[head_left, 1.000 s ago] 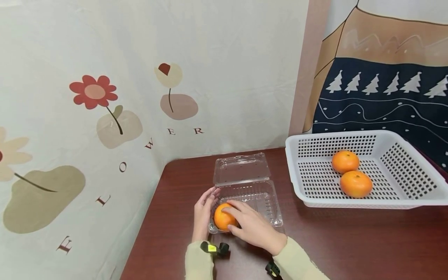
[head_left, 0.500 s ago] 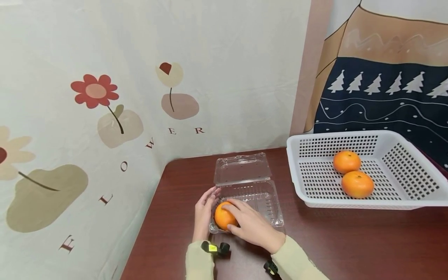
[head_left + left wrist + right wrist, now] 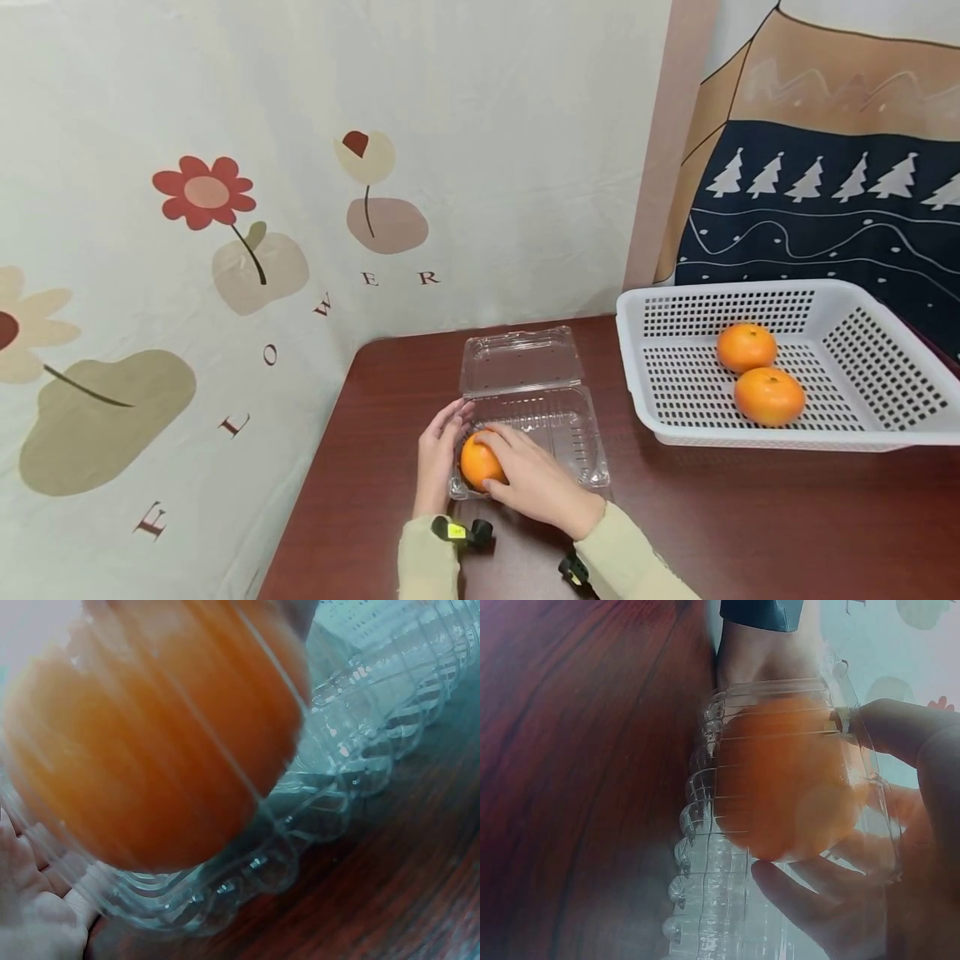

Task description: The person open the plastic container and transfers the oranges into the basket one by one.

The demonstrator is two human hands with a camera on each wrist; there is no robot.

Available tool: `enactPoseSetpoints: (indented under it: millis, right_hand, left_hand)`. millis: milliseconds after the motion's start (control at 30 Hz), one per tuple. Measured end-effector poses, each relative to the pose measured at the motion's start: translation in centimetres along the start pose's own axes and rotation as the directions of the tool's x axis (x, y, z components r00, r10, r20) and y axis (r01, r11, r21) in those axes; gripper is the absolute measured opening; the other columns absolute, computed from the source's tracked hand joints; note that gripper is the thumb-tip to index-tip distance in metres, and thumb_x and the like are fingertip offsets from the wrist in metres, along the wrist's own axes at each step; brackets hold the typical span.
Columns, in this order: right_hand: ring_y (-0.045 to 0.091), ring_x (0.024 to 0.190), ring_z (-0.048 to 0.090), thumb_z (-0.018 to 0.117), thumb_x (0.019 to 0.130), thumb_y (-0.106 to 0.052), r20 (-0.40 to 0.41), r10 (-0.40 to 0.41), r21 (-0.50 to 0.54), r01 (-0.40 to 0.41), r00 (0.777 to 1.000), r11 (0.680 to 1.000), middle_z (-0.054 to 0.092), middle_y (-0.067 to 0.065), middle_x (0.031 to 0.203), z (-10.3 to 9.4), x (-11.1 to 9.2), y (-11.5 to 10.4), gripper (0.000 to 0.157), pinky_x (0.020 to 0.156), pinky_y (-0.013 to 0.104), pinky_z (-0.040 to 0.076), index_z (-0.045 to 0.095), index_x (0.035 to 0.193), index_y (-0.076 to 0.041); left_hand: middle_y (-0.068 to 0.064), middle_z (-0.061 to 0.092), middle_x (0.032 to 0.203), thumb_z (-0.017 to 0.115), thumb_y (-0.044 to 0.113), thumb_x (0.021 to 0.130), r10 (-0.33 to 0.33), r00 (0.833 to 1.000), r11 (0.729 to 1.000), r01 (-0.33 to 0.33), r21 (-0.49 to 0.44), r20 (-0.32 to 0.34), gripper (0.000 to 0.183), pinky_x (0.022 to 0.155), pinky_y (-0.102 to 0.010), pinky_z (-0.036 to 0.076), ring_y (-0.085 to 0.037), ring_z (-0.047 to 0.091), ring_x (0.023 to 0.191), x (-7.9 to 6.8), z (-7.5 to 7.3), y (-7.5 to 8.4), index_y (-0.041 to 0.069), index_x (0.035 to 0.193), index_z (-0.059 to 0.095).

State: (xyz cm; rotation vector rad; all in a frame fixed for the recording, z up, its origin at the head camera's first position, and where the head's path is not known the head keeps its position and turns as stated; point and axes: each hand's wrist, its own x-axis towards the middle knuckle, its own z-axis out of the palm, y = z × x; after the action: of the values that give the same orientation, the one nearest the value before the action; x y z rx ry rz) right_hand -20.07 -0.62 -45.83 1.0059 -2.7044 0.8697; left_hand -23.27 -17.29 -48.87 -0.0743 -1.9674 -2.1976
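Observation:
An orange (image 3: 480, 461) sits in the near left corner of a clear plastic clamshell box (image 3: 558, 417). From above and the right, my right hand (image 3: 536, 479) grips it, thumb on the near side and fingers over the top. In the right wrist view the fingertips (image 3: 780, 889) curl about the fruit behind the clear wall. My left hand (image 3: 435, 458) rests along the outside of the box's left wall with extended fingers. Part of its palm (image 3: 37, 922) shows through the plastic in the left wrist view. The box's lid (image 3: 521, 362) lies folded back on the far side.
A white perforated basket (image 3: 637, 367) stands at the right, holding two more oranges (image 3: 746, 347). The brown table (image 3: 712, 517) meets a printed wall cloth (image 3: 487, 167) at the back and left.
The right wrist has shifted slightly to the left while its hand keeps hold of the orange. My left hand and the box stay in place; the head view drifts a little.

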Motion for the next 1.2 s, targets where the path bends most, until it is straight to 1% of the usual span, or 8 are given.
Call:
enactPoseSetpoints:
  millis: [100,167,400,700,833,1033,1133,1200]
  right_hand:
    - [0.022,0.114,0.044,0.063,0.078,-0.029,0.004,0.008,0.001,-0.008,1.0,1.0,0.041,0.007,0.131,0.1,0.0,0.1,0.056,0.086,0.041,0.043,0.042,0.128,-0.016]
    - [0.022,0.113,0.044,0.063,0.078,-0.03,0.006,0.009,-0.002,-0.009,1.0,1.0,0.04,0.007,0.131,0.2,0.0,0.1,0.058,0.087,0.041,0.043,0.041,0.13,-0.016]
    - [0.022,0.115,0.042,0.062,0.079,-0.031,0.009,0.005,-0.001,-0.005,1.0,1.0,0.038,0.009,0.133,0.2,0.0,0.1,0.06,0.088,0.041,0.042,0.04,0.132,-0.016]
    - [0.023,0.115,0.043,0.064,0.078,-0.032,0.027,0.049,0.053,-0.05,0.998,0.997,0.038,0.01,0.133,0.2,0.0,0.2,0.061,0.089,0.042,0.042,0.039,0.132,-0.019]
    - [0.02,0.108,0.047,0.065,0.077,-0.035,0.026,0.071,0.076,-0.073,0.997,0.994,0.04,0.008,0.129,0.3,0.0,0.3,0.063,0.084,0.039,0.044,0.04,0.132,-0.019]
    - [0.015,0.084,0.053,0.068,0.074,-0.041,0.02,0.125,0.124,-0.126,0.992,0.984,0.041,0.005,0.12,0.2,-0.1,0.3,0.066,0.071,0.033,0.047,0.042,0.131,-0.021]
    - [0.014,0.082,0.053,0.069,0.073,-0.041,0.026,0.122,0.134,-0.125,0.992,0.983,0.04,0.004,0.119,0.1,-0.1,0.3,0.065,0.068,0.032,0.047,0.043,0.13,-0.021]
    - [0.014,0.085,0.052,0.068,0.074,-0.04,0.032,0.11,0.128,-0.114,0.993,0.985,0.04,0.003,0.121,0.1,-0.2,0.3,0.064,0.07,0.032,0.047,0.043,0.13,-0.02]
  left_hand:
    - [-0.022,0.055,0.117,0.045,0.011,0.093,0.007,1.0,1.0,-0.007,0.015,0.004,0.035,0.093,-0.037,0.04,-0.032,0.05,0.111,0.1,0.0,-0.2,-0.005,0.123,0.047]
    - [-0.021,0.055,0.117,0.045,0.011,0.093,0.001,1.0,1.0,-0.002,0.012,0.001,0.034,0.094,-0.037,0.039,-0.032,0.05,0.111,0.0,0.1,0.0,-0.005,0.123,0.048]
    - [-0.021,0.055,0.117,0.044,0.007,0.092,-0.037,0.999,0.999,0.037,-0.003,-0.013,0.032,0.095,-0.038,0.037,-0.031,0.05,0.112,-0.2,0.3,0.7,-0.003,0.122,0.049]
    - [-0.017,0.057,0.116,0.047,0.011,0.092,-0.02,1.0,1.0,0.02,-0.017,-0.011,0.032,0.093,-0.032,0.04,-0.027,0.052,0.11,0.3,-0.1,-0.6,0.001,0.121,0.051]
    - [-0.014,0.058,0.116,0.047,0.014,0.092,-0.013,1.0,1.0,0.013,0.006,-0.017,0.031,0.092,-0.029,0.041,-0.024,0.053,0.109,0.4,-0.2,-1.2,0.003,0.121,0.052]
    - [-0.009,0.06,0.114,0.046,0.015,0.092,-0.02,0.999,0.999,0.021,0.028,-0.029,0.03,0.091,-0.027,0.041,-0.019,0.054,0.108,0.6,-0.2,-1.2,0.008,0.12,0.054]
    - [-0.008,0.06,0.113,0.046,0.015,0.092,-0.026,0.999,0.999,0.027,0.029,-0.029,0.029,0.091,-0.027,0.041,-0.017,0.055,0.107,0.5,-0.2,-1.2,0.009,0.119,0.055]
    - [-0.007,0.06,0.113,0.047,0.015,0.092,-0.028,0.999,0.999,0.029,0.029,-0.028,0.029,0.091,-0.027,0.041,-0.017,0.055,0.107,0.4,-0.2,-1.1,0.009,0.119,0.054]
